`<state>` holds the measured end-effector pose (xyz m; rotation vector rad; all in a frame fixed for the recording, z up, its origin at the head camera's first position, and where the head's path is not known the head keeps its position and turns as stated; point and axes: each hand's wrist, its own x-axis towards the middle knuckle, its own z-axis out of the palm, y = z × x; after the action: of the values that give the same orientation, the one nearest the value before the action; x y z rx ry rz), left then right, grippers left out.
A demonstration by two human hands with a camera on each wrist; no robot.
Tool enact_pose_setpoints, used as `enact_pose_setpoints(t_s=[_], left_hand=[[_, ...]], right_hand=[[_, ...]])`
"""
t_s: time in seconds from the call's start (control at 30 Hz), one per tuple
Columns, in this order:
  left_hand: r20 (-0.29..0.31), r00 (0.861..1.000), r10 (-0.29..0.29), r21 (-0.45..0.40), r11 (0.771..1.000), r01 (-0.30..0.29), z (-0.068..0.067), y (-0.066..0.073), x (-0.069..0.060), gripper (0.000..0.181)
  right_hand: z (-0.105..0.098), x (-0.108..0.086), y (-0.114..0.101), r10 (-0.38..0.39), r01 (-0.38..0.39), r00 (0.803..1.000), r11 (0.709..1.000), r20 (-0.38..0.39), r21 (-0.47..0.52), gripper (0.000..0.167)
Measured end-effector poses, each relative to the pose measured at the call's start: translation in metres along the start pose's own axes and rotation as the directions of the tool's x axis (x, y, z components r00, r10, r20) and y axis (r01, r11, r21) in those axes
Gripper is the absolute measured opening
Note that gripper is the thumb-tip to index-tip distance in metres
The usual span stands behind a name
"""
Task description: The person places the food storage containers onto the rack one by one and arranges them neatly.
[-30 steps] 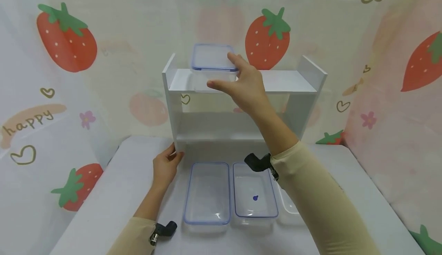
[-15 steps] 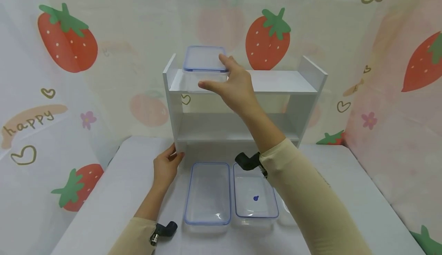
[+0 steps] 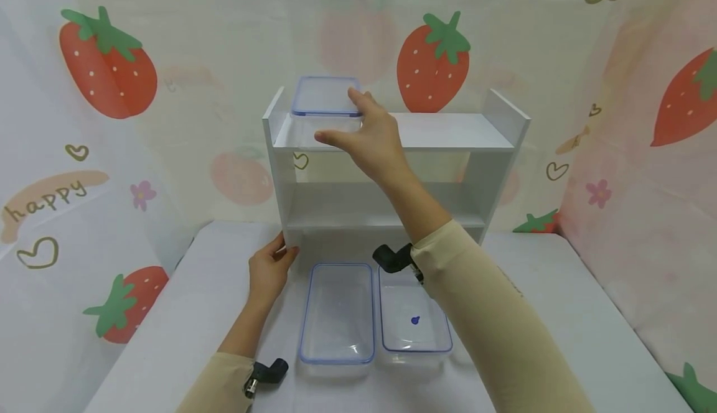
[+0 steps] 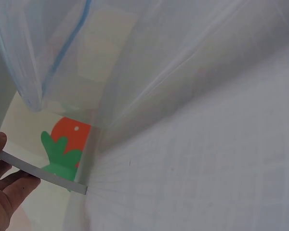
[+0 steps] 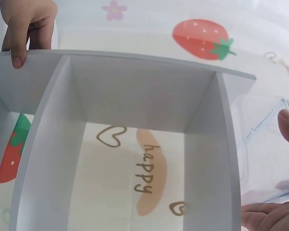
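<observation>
A clear container with a blue-rimmed lid is at the left end of the white shelf unit's top board. My right hand grips its right side, thumb toward the front and fingers by the lid; the right wrist view shows the container beside the top board. My left hand pinches the lower edge of the unit's left side panel, and in the left wrist view thumb and fingers hold that grey-white panel edge between them.
Two clear blue-rimmed containers stand side by side on the white table before the shelf unit, the right one with a small blue mark inside. My right forearm passes above the right one. Strawberry-print cloth hangs behind.
My right hand has moved left along the top board with the lidded container, which now sits closer to the left end panel. The left hand has kept its place on the side panel.
</observation>
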<state>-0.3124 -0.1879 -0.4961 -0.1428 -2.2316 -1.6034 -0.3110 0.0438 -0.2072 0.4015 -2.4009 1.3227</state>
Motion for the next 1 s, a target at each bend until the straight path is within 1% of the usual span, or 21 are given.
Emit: enact_pose_setpoints(t_s=[0.13,0.5,0.77,1.0], left_hand=[[0.000,1.000,-0.001,-0.002,1.000,0.001,0.0003,0.0014,-0.0007,0.051],[0.004,1.000,-0.009,-0.013,1.000,0.009,0.0008,0.0009,0.0000,0.050],[0.009,1.000,-0.017,-0.009,1.000,0.017,0.0004,0.0020,-0.0009,0.050],[0.008,1.000,-0.007,-0.005,1.000,0.007,0.0001,0.0013,-0.0008,0.051]], right_hand=[[0.0024,0.0011,0.0002,-0.002,0.002,1.000,1.000,-0.005,-0.009,0.099],[0.0068,0.0014,-0.0036,-0.014,0.013,1.000,1.000,0.010,0.024,0.101],[0.0075,0.0009,-0.0047,-0.016,0.016,1.000,1.000,0.014,0.000,0.100],[0.0082,0.0019,-0.0042,-0.012,0.012,1.000,1.000,0.025,-0.014,0.101]])
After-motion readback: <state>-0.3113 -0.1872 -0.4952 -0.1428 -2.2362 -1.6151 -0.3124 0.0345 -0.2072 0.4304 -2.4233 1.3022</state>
